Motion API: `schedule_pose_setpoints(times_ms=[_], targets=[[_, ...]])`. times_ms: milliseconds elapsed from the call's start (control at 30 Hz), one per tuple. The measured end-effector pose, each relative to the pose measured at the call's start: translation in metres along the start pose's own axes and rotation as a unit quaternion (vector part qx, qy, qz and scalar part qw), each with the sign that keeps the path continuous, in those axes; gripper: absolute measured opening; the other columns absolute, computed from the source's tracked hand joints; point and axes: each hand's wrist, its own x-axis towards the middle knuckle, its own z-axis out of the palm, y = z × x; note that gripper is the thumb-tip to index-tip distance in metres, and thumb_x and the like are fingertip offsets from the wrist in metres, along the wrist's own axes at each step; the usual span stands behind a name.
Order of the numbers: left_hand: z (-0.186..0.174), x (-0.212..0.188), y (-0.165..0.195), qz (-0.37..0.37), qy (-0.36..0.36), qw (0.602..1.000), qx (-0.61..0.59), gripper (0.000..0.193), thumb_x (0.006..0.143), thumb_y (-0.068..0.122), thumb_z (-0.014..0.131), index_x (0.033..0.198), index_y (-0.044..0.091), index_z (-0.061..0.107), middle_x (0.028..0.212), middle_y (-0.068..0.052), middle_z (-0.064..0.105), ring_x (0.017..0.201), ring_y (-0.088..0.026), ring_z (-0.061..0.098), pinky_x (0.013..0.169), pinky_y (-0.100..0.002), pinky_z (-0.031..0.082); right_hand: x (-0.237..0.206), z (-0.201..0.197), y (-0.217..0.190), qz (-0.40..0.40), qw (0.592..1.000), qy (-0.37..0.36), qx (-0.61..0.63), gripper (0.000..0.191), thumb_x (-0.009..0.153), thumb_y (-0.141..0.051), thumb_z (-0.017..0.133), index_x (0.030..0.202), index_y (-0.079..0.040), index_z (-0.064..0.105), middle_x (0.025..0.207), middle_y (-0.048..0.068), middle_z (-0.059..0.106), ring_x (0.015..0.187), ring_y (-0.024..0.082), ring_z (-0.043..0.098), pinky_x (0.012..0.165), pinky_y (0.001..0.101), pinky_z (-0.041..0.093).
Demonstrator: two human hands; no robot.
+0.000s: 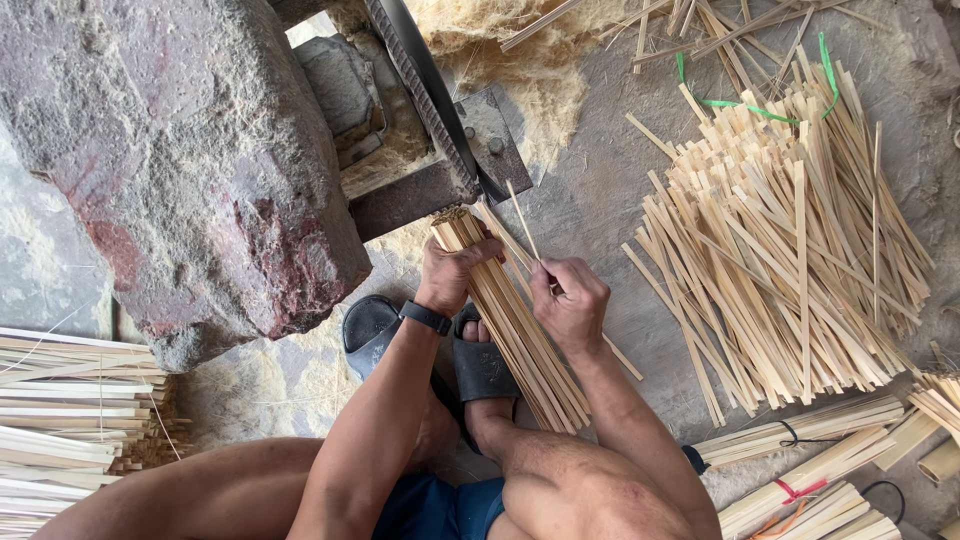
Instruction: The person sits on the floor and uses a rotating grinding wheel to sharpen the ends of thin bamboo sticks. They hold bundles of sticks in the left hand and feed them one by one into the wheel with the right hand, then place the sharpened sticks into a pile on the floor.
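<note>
Your left hand (pixel 450 272) is wrapped tight round the bundle of bamboo strips (pixel 515 330), which lies slanting over your sandalled foot (pixel 480 365), top end just below the dark metal blade (pixel 425 90). Your right hand (pixel 572 300), just right of the bundle, pinches a single thin sliver (pixel 522 222) between fingertips. Risk, I'd say: fingers sit near that blade (a slip could cut), and a loose grip could fan the strips out. Grey dusty concrete floor (pixel 600 180), fibre shavings (pixel 530 50) above the bundle, big loose strip heap (pixel 790 240) to its right, rough stone block (pixel 190 160) left.

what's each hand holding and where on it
Left hand grips a bundle of bamboo strips near its top end; right hand pinches one thin strip at its lower end.
</note>
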Motion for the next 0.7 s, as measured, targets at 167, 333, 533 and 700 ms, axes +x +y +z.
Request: schedule_pose_setpoints(times_ms=[167,333,533,700], targets=[[0.0,-0.001,-0.001,0.015,-0.003,1.0,-0.001,0.023,0.082,0.001,0.081,0.103,0.002,0.071,0.094,-0.01,0.076,0.083,-0.02,0.074,0.075,-0.036,0.062,0.023,-0.001,-0.01,-0.034,0.999,0.015,0.025,0.007,0.097,-0.002,0.068,0.095,0.005,0.07,0.078,0.012,0.069,0.061,0.014,0.068,0.043,0.0231,0.054],[-0.002,-0.004,0.002,0.02,0.005,1.0,0.023,0.022,0.082,0.002,0.081,0.102,0.002,0.072,0.092,-0.009,0.075,0.082,-0.02,0.073,0.074,-0.035,0.062,0.024,-0.01,-0.019,-0.034,0.998,-0.031,0.041,0.005,0.097,0.002,0.066,0.092,0.004,0.067,0.081,0.015,0.069,0.057,0.014,0.067,0.038,0.0215,0.052],[-0.001,-0.004,0.002,0.014,0.008,1.0,0.016,0.022,0.082,-0.001,0.08,0.102,-0.001,0.073,0.095,-0.011,0.077,0.084,-0.02,0.074,0.076,-0.036,0.062,0.035,0.005,-0.024,-0.013,0.999,-0.039,0.024,0.004,0.098,0.005,0.065,0.096,0.007,0.067,0.077,0.015,0.066,0.053,0.014,0.064,0.034,0.0222,0.05],[-0.001,-0.004,0.001,0.027,0.001,1.0,-0.007,0.027,0.079,-0.002,0.078,0.105,0.002,0.072,0.097,-0.008,0.077,0.087,-0.019,0.074,0.079,-0.034,0.062,0.07,0.028,-0.035,-0.028,0.999,-0.014,0.005,0.005,0.099,0.001,0.065,0.097,0.006,0.066,0.079,0.013,0.065,0.058,0.016,0.065,0.04,0.0243,0.052]])
